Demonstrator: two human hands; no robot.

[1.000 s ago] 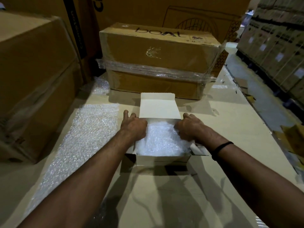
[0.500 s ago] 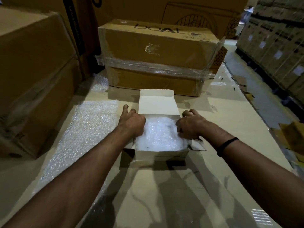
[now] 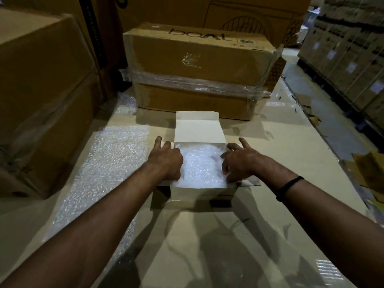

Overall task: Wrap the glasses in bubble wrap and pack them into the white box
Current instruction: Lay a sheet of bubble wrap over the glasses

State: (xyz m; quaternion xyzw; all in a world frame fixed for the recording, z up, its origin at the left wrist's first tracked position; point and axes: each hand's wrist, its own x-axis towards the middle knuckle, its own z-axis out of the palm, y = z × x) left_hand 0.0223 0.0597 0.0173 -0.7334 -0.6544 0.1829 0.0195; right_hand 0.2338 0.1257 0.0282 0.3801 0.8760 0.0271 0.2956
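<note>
Two spread hands, left hand (image 3: 166, 161) and right hand (image 3: 241, 163), rest on the bubble wrap (image 3: 201, 169) inside the open white box (image 3: 203, 193) mid-frame.

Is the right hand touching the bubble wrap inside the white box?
Cannot tell. In the head view the right hand overlaps the bubble wrap at the right wall of the white box, but neither contact nor gap shows plainly.

Inside the white box (image 3: 202, 193), bubble wrap (image 3: 200, 169) hides whatever lies beneath.
</note>
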